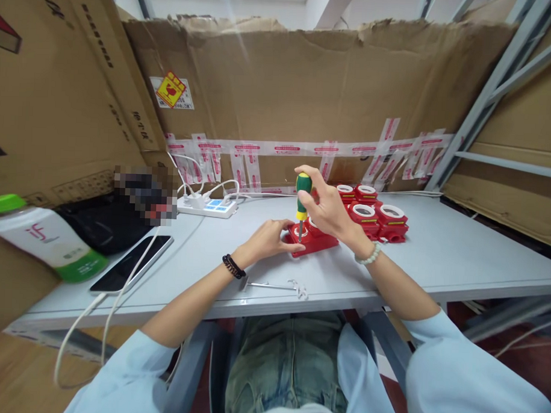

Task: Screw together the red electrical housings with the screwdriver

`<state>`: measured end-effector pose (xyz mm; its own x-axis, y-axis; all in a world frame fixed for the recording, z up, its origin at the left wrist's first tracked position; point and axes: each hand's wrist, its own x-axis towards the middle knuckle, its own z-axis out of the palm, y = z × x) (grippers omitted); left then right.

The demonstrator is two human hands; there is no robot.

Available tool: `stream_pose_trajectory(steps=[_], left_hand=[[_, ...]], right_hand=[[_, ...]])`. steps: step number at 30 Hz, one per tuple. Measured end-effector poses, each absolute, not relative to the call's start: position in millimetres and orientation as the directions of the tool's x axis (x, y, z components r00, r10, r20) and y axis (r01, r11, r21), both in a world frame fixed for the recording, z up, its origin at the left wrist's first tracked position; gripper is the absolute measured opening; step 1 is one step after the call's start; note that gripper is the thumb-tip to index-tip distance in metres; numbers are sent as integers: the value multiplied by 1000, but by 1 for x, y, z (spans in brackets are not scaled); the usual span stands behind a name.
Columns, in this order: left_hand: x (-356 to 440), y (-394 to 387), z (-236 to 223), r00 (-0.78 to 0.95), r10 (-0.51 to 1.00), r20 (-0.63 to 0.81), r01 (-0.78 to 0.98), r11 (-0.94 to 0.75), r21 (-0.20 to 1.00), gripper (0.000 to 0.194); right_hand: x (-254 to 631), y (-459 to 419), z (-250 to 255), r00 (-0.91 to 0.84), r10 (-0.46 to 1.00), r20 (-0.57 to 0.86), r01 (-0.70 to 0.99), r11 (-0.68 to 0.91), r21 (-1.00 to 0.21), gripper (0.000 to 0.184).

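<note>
A green and yellow screwdriver stands upright in my right hand, whose fingers are closed round its handle. The shaft points down onto a red part that lies flat on the table and has white rings on top. My left hand grips the left end of this red part, thumb in front and fingers behind. Just in front lie a thin metal rod and several small white pieces. Whether the screwdriver's tip sits in a screw is too small to tell.
Several red housings with white rings stand right of my hands. Further left are a white power strip, a phone with a cable across it, and a green-capped bottle. Cardboard walls the table's back.
</note>
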<state>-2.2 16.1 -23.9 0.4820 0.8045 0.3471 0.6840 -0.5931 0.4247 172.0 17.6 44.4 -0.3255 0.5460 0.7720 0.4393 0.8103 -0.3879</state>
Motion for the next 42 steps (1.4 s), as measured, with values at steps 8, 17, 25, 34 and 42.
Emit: stream_pose_trajectory(steps=[8,17,25,34,42], left_hand=[[-2,15,-23,475,811,342,698,-584,414,59],[-2,13,-21,465,819,336,688,-573,446,63],[-3,15,-23,474,815,333,701,-578,417,64],[-2,15,-22,477,816,326,703,-577,415,60],[-2,15,-22,472,814,338,697,-580,423,60]], right_hand=[[179,20,42,-296,526,797,370,832,-412,40],[186,21,45,-425,537,729,207,842,-499,42],[182,15,47,-338,536,773,372,831,-414,39],[183,13,46,-330,523,786,315,846,-430,41],[183,14,46,-432,525,734,158,845,-511,35]])
